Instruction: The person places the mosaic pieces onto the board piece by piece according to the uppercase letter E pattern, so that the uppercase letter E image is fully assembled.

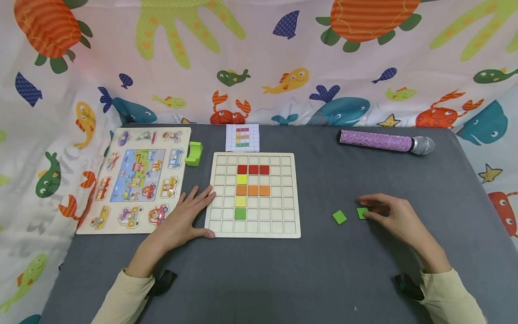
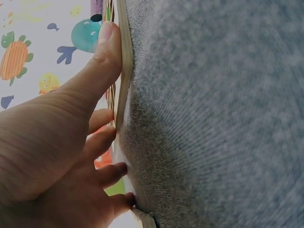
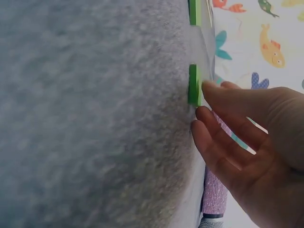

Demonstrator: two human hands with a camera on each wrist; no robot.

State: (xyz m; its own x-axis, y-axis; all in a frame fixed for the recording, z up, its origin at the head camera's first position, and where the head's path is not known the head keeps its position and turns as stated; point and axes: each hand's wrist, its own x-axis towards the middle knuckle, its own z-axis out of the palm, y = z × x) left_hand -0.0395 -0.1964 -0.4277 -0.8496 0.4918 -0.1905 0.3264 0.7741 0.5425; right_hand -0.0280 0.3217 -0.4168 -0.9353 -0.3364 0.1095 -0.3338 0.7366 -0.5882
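A wooden grid board (image 1: 279, 227) lies on the grey table, with red, yellow and orange square tiles and one green tile (image 1: 240, 213) in its cells. My left hand (image 1: 184, 220) rests at the board's left edge, fingers spread; in the left wrist view the thumb (image 2: 107, 52) lies along that edge. Over on the right, my right hand (image 1: 394, 218) is at a loose green tile (image 1: 361, 213) lying on the table, its thumb at the tile's edge. The fingers are loosely bent and not closed round it. Another green tile (image 1: 339, 217) lies just left.
A pattern card (image 1: 254, 144) sits behind the board. At left is a wooden vehicle puzzle (image 1: 133, 227), with a light green block (image 1: 194, 154) beside it. A glittery purple microphone (image 1: 376, 140) lies at the back right. A sea-animal cloth (image 1: 259, 54) hangs behind the table.
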